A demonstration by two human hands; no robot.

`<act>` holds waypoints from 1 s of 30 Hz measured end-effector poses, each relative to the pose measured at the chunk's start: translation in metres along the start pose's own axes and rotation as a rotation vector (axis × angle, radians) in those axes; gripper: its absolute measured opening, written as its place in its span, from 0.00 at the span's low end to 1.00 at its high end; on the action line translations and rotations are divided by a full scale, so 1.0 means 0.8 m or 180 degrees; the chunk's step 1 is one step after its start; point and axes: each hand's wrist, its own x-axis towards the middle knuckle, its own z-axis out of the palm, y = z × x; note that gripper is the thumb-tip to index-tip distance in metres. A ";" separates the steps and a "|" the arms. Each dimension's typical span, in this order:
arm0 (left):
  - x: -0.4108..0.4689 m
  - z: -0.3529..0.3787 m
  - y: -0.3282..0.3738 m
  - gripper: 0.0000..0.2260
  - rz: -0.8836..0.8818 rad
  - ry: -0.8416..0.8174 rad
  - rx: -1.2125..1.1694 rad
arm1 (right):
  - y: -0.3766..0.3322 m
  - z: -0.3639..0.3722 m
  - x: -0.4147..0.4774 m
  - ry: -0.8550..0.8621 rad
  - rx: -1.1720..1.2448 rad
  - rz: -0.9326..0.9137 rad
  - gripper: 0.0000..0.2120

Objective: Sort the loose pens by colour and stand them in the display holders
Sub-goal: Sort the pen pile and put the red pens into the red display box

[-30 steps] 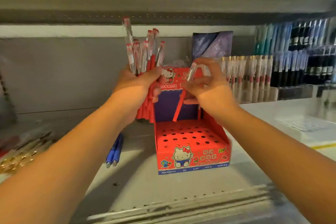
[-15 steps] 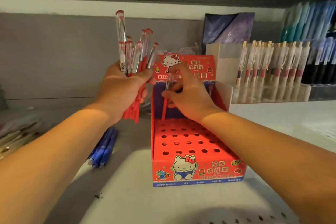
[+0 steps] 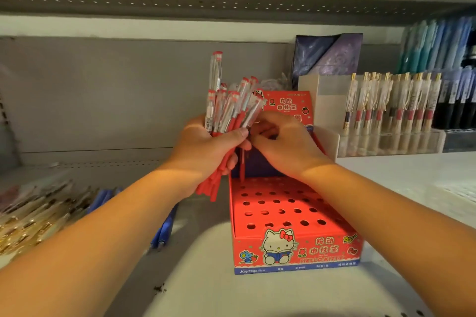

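Two hands meet above the back of the red display holder (image 3: 296, 249) in the head view, which stands on the shelf (image 3: 206, 288) with nearly all its holes vacant. The left hand (image 3: 206, 147) has its fingers wrapped tight round a bundle of red pens (image 3: 229, 110), clear caps up and red barrels hanging below the fist. The right hand (image 3: 286, 149) curls its fingers in against that bundle; whether it already pinches one pen cannot be told. One thin red pen (image 3: 242, 167) appears to stand in a back-row hole.

The step looks like drawing the next pen from the bundle. Next comes freeing it and lowering its tip straight into a vacant hole. Some blue pens (image 3: 164, 229) lie loose on the shelf, left of the holder.
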 end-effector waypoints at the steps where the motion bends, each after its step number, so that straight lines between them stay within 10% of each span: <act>1: -0.001 0.002 0.001 0.04 -0.0001 -0.0052 0.0019 | -0.007 -0.003 0.000 0.0071 0.0506 0.0085 0.14; 5: -0.002 0.001 0.003 0.06 0.0010 -0.0103 0.0029 | -0.024 -0.013 -0.005 -0.0098 0.2445 0.0398 0.09; 16: 0.001 0.000 0.007 0.03 -0.0153 0.0296 0.0046 | -0.022 -0.024 -0.002 0.0369 0.2638 0.0733 0.09; 30: 0.006 -0.007 -0.001 0.03 -0.0155 0.0476 0.0354 | 0.008 -0.026 0.006 0.0329 0.0812 0.0145 0.25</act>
